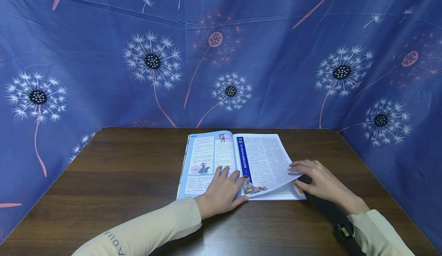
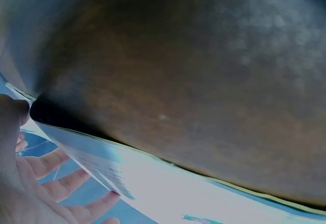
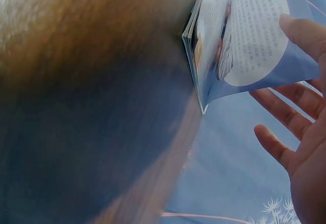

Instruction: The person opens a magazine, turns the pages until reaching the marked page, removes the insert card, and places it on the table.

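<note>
An open magazine point(image 1: 202, 148) lies on the wooden table, with printed text and small pictures on both pages. My left hand point(image 1: 222, 191) rests over its lower middle near the spine, fingers spread out on the paper. At the lower right corner, my right hand point(image 1: 321, 182) pinches a page point(image 1: 269, 160) between thumb and fingers. That page curves up off the sheets below, whose lower strip of text shows under it. In the right wrist view the thumb presses the blue-bordered underside of the lifted page point(image 3: 254, 35), with fingers on the other face.
The brown table point(image 1: 121, 164) stretches to both sides of the magazine and in front of it. Behind it hangs a blue cloth point(image 1: 276, 64) printed with dandelions. A dark band with a small device point(image 1: 344, 231) is at the right wrist.
</note>
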A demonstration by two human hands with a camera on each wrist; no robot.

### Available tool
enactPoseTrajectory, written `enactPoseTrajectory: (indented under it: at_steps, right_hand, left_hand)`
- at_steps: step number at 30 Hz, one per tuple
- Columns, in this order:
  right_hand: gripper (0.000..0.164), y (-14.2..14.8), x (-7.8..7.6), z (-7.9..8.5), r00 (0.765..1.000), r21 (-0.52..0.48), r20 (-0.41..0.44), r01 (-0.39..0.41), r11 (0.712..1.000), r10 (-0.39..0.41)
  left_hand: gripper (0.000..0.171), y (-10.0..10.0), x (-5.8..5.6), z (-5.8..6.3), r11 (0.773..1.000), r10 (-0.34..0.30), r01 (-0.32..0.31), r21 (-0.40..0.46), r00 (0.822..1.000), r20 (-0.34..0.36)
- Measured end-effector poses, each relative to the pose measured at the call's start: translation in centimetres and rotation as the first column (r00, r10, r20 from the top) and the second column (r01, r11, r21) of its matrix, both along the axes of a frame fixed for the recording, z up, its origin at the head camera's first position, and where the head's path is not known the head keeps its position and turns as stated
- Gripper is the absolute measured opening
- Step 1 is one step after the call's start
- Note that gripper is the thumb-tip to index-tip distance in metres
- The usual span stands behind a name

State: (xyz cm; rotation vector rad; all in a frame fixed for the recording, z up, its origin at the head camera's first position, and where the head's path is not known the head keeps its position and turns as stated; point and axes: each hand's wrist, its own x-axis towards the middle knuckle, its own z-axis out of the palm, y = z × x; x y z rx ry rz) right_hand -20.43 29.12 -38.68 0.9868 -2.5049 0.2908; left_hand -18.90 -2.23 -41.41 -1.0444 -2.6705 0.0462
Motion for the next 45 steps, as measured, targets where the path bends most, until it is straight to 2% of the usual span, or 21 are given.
enactPoseTrajectory:
  at_steps: [13,22,32,45]
  right_hand:
    - [0.033,-0.03,0.03,0.11,1.0,-0.037,-0.018,0.007,0.999,-0.007]
    - [0.03,-0.04,-0.17,-0.01,0.999,-0.058,-0.047,-0.015,0.998,0.012]
    - [0.029,-0.04,-0.13,-0.03,0.999,-0.054,-0.052,-0.007,0.999,0.005]
    - [0.044,-0.03,0.07,0.51,0.997,-0.082,-0.058,0.044,0.996,-0.048]
  left_hand:
    - [0.054,-0.03,0.02,-0.01,1.0,0.004,-0.004,0.009,1.0,0.006]
    - [0.061,0.19,-0.02,0.03,1.0,-0.008,0.008,0.013,1.0,0.008]
    - [0.063,0.48,-0.04,0.08,1.0,0.014,-0.014,-0.015,1.0,0.018]
    - [0.055,0.35,0.01,0.07,1.0,0.027,-0.027,0.008,1.0,-0.007]
